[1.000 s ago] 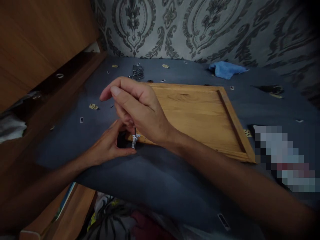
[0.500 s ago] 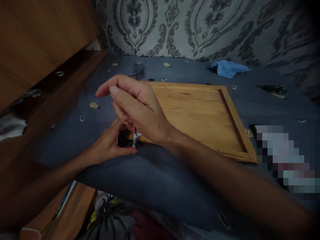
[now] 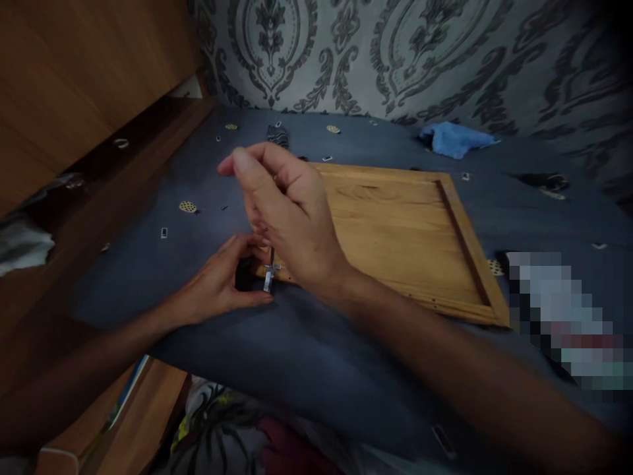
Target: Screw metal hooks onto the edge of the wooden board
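Note:
A light-brown wooden tray (image 3: 390, 218) with a raised rim lies on the dark blue cloth. At its near left corner sits a small shiny metal fitting (image 3: 268, 278). My left hand (image 3: 217, 280) is around that corner, thumb at the fitting's lower end and fingers above, gripping it. Over the corner my right hand (image 3: 297, 211) is raised and curled, thumb against the bent fingers. A thin dark shaft (image 3: 271, 256) shows between the right hand and the fitting; what the palm encloses is hidden.
A blue cloth (image 3: 457, 140) lies at the back right. Farther left, beyond my hands, is a small dark patterned item (image 3: 278, 136). A blurred-out flat object (image 3: 564, 316) is on the right. Wooden furniture (image 3: 89, 86) borders the left side.
My right hand has shifted right and turned slightly, showing more of the metal fitting and the dark shaft. My left hand stays almost in place at the corner.

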Motion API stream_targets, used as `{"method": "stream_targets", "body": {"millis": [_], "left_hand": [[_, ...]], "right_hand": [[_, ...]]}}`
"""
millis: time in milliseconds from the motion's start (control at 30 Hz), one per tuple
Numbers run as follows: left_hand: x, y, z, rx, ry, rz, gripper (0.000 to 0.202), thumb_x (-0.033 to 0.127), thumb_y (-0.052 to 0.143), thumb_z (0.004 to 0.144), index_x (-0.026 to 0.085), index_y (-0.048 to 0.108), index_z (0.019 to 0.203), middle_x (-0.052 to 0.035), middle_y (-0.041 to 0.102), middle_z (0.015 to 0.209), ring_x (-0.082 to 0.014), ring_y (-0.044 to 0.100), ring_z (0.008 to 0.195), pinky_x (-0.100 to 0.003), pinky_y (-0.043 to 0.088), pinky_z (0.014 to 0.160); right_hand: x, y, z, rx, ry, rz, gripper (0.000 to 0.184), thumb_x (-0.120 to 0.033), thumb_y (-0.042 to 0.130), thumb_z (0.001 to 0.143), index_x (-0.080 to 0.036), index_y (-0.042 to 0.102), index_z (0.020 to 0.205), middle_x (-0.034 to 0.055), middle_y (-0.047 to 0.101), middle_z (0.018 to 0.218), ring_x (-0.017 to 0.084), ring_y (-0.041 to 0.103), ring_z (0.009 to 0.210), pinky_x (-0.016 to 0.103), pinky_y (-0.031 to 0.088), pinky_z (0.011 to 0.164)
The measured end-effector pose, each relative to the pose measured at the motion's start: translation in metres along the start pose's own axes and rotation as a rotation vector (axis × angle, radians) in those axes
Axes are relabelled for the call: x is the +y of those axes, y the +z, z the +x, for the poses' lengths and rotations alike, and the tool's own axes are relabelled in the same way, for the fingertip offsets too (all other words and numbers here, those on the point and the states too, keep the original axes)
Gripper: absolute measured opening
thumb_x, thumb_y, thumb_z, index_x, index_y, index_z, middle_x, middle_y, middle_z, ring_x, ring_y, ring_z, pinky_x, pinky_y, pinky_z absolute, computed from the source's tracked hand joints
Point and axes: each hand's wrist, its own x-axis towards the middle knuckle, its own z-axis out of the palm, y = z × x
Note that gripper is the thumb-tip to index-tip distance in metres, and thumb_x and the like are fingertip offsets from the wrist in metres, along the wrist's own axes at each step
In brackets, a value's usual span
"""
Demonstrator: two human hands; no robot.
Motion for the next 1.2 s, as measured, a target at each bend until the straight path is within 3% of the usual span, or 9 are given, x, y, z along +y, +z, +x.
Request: {"method": "stream_targets", "body": {"millis": [67,200,267,433,533,633,800,1000,1200], "left_hand": [[0.0,0.0,0.0,-0.007,0.019,0.005,0.061,0.046,0.085,0.08,0.028,0.053,0.129,-0.0051,0.069,0.119,-0.0297,0.067,0.111,-0.046,0.054,0.098],[-0.001,0.0,0.0,-0.01,0.025,0.027,0.058,0.047,0.086,0.079,0.027,0.054,0.122,-0.0045,0.069,0.113,-0.0288,0.067,0.108,-0.044,0.054,0.097],[-0.002,0.0,0.0,-0.007,0.021,0.036,0.057,0.048,0.086,0.079,0.027,0.054,0.122,-0.0052,0.069,0.115,-0.0294,0.066,0.111,-0.045,0.054,0.1],[-0.003,-0.002,-0.001,-0.026,0.006,0.077,0.052,0.049,0.085,0.079,0.025,0.059,0.118,-0.0066,0.069,0.121,-0.0308,0.065,0.118,-0.047,0.052,0.106],[-0.001,-0.003,-0.001,-0.037,0.018,0.075,0.046,0.047,0.084,0.081,0.024,0.06,0.114,-0.0059,0.069,0.119,-0.0286,0.067,0.113,-0.044,0.055,0.1],[0.002,-0.003,0.0,-0.033,0.032,0.05,0.052,0.046,0.084,0.082,0.024,0.056,0.121,-0.0056,0.07,0.116,-0.028,0.067,0.111,-0.044,0.055,0.1],[0.004,-0.002,0.001,-0.022,0.023,0.041,0.055,0.048,0.084,0.081,0.025,0.055,0.122,-0.005,0.07,0.115,-0.0287,0.067,0.11,-0.045,0.055,0.099],[0.002,-0.001,0.001,-0.008,0.044,0.017,0.05,0.05,0.082,0.082,0.024,0.057,0.117,-0.0053,0.069,0.113,-0.0274,0.067,0.105,-0.045,0.056,0.096],[-0.001,0.0,0.001,-0.004,0.041,0.003,0.059,0.049,0.082,0.082,0.024,0.053,0.126,-0.0052,0.072,0.116,-0.0295,0.068,0.112,-0.046,0.054,0.1]], "right_hand": [[-0.004,-0.009,0.003,-0.141,0.053,0.053,0.043,-0.066,0.06,0.097,-0.024,0.065,0.089,-0.0049,0.046,0.062,0.013,0.05,0.06,0.027,0.045,0.055],[-0.013,-0.027,0.011,-0.415,0.205,0.126,0.022,-0.045,0.068,0.096,-0.027,0.075,0.087,-0.0038,0.055,0.066,0.013,0.054,0.065,0.027,0.047,0.057],[-0.016,-0.031,0.015,-0.468,0.28,0.157,0.024,-0.042,0.066,0.098,-0.027,0.074,0.081,-0.0033,0.064,0.074,0.013,0.057,0.069,0.026,0.049,0.058],[-0.01,-0.026,0.015,-0.479,0.344,0.242,0.051,-0.06,0.066,0.095,-0.023,0.057,0.063,0.0001,0.068,0.078,0.013,0.059,0.066,0.027,0.054,0.061],[0.0,-0.021,0.011,-0.45,0.262,0.34,0.05,-0.063,0.067,0.094,-0.023,0.054,0.068,-0.0017,0.062,0.07,0.011,0.054,0.059,0.025,0.046,0.052],[0.01,-0.015,0.007,-0.32,0.14,0.379,0.049,-0.062,0.067,0.093,-0.023,0.051,0.069,-0.0062,0.045,0.061,0.009,0.037,0.052,0.024,0.033,0.046],[0.017,-0.008,-0.001,-0.163,0.033,0.259,0.048,-0.064,0.069,0.092,-0.025,0.048,0.072,-0.0059,0.039,0.064,0.013,0.037,0.055,0.028,0.043,0.055],[0.012,0.0,-0.017,-0.033,-0.02,0.132,0.046,-0.063,0.062,0.097,-0.026,0.044,0.075,-0.0047,0.039,0.069,0.014,0.035,0.057,0.029,0.038,0.053],[0.011,0.001,-0.02,0.049,-0.057,0.05,0.044,-0.062,0.053,0.102,-0.026,0.043,0.078,-0.004,0.039,0.073,0.014,0.038,0.062,0.028,0.038,0.057]]}}
